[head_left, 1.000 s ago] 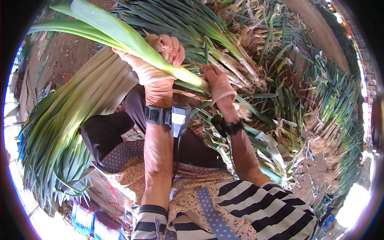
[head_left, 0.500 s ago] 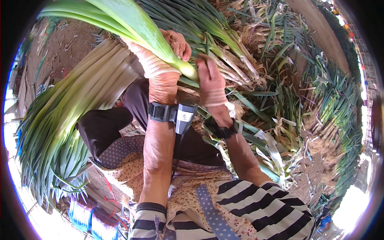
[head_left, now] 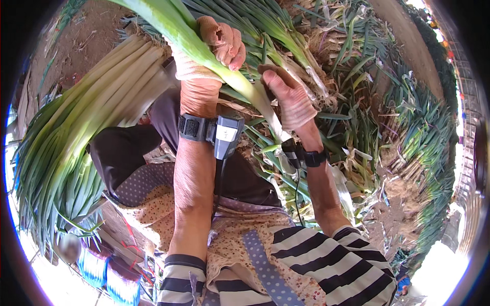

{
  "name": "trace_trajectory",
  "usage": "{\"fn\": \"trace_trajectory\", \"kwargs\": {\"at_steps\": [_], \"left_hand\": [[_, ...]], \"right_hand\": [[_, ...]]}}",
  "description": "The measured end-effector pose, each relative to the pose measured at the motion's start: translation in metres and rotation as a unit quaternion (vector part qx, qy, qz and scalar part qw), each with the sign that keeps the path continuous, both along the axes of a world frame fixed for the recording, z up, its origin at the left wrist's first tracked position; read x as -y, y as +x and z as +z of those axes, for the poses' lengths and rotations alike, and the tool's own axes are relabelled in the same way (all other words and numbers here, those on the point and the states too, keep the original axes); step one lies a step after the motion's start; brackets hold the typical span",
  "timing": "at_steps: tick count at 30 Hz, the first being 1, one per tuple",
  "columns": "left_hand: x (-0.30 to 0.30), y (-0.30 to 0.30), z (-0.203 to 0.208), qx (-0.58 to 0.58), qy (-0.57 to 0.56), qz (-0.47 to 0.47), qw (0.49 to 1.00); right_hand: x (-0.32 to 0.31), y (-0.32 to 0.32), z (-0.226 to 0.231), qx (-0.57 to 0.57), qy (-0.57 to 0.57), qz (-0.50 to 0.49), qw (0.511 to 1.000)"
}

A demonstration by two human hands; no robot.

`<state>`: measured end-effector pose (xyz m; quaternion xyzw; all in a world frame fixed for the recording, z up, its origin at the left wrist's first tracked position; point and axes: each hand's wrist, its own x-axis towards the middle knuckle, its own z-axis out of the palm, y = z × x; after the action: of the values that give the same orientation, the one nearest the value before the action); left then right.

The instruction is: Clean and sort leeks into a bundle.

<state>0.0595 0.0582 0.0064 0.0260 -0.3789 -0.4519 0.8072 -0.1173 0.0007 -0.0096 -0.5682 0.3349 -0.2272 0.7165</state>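
Held leek (head_left: 204,48): one long stalk, pale green at the upper left, whitening toward its lower end. It runs on a slant from the top left of the view down to the middle, in front of the person's chest, across both hands.

Left hand (head_left: 206,66): in a worn, soiled work glove, wrapped round the leek's green-to-white stretch. Fingers curl over the top of the stalk, a firm grasp.

Right hand (head_left: 291,99): bare, just beside the left and lower along the same stalk. It closes on the white end; fingers press the shaft from the right, thumb side up.

Wrists: a dark band with a grey box-shaped device (head_left: 224,133) on the left wrist; a black strap with a small device (head_left: 301,154) on the right, a thin cable hanging from it.

Cleaned bundle (head_left: 87,122): many trimmed leeks laid side by side at the person's left, white shafts toward the upper middle, green tops fanned toward the lower left. It rests beside the left knee, apart from the held stalk.

Untrimmed heap (head_left: 286,41): leeks with rooty, earthy ends behind the hands, touching or nearly touching the right hand's knuckles; cannot tell which.

Ground litter (head_left: 367,153): stripped leaves and dry husks on bare earth to the right.

Clothing: striped sleeves (head_left: 326,255), patterned apron (head_left: 240,239) over dark trousers.
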Motion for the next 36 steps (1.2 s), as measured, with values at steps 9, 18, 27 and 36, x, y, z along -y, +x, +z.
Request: {"fn": "trace_trajectory", "kwargs": {"at_steps": [9,18,27,36], "left_hand": [[-0.001,0.002,-0.002,0.004,0.022,-0.024,0.999],[-0.002,0.007,-0.005,0.021,0.019,-0.041,0.999],[0.006,0.002,-0.010,0.032,0.009,-0.071,0.997],[0.005,0.004,-0.014,0.034,0.027,-0.112,0.993]], "right_hand": [[0.006,-0.007,-0.009,-0.217,-0.161,0.027,0.962],[-0.007,-0.040,-0.037,-0.111,0.041,-0.048,0.992],[-0.005,-0.016,-0.026,-0.003,-0.260,0.088,0.962],[0.013,-0.013,-0.083,-0.408,-0.271,0.062,0.870]]}}
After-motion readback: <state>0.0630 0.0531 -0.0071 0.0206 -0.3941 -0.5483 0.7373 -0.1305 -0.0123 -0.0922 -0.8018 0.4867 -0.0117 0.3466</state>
